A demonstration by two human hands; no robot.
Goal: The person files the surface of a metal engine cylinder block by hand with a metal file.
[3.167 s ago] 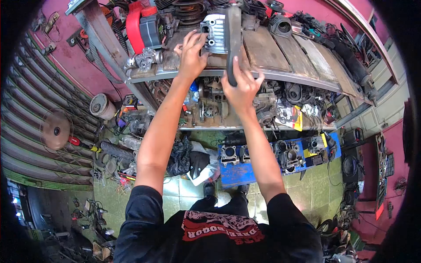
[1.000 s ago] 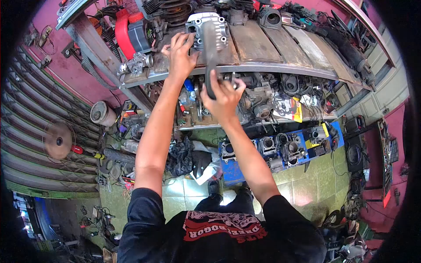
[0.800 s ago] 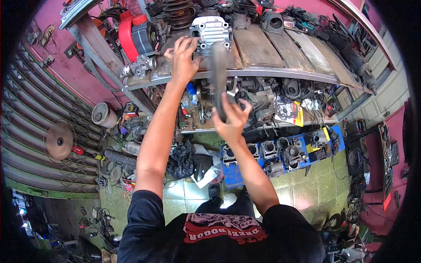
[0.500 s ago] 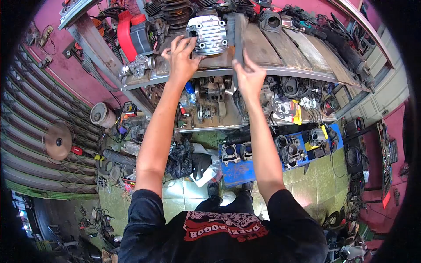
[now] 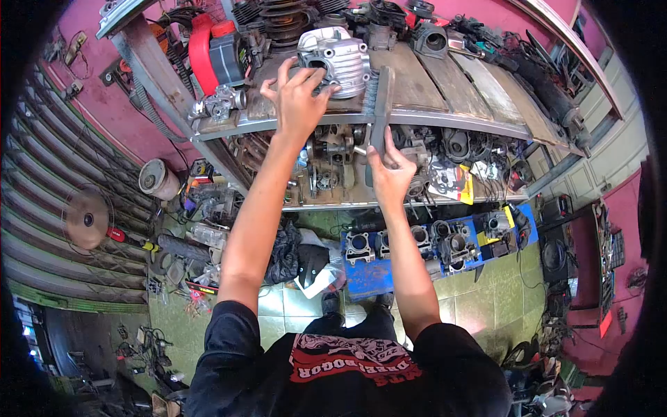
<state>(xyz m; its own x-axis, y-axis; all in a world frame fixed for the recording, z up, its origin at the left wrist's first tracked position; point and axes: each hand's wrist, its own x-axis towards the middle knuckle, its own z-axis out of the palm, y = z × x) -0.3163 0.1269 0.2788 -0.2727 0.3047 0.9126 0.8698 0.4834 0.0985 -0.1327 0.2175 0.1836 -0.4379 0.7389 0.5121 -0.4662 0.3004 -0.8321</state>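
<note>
A silvery finned engine cylinder head (image 5: 347, 68) stands on the wooden bench top near its front edge. On its left side, my left hand (image 5: 297, 103) steadies it with curled fingers at the side opening and the thumb low on the casting. A long-handled wire brush (image 5: 382, 104) points away from me in my right hand (image 5: 392, 175), which grips the handle's near end just below the bench edge. The brush's grey bristles face left, right beside the cylinder head's lower right side.
A carburetor (image 5: 221, 104) lies left of my left hand, with a red and black bottle-like container (image 5: 221, 55) behind it. Finned cylinders (image 5: 283, 24) stand at the back. Beneath, a shelf holds engine parts, and cylinder blocks (image 5: 359, 244) sit on a blue board (image 5: 368, 278).
The cylinder head has been turned and tilted, showing more of its side. My right hand has drawn the brush down towards me.
</note>
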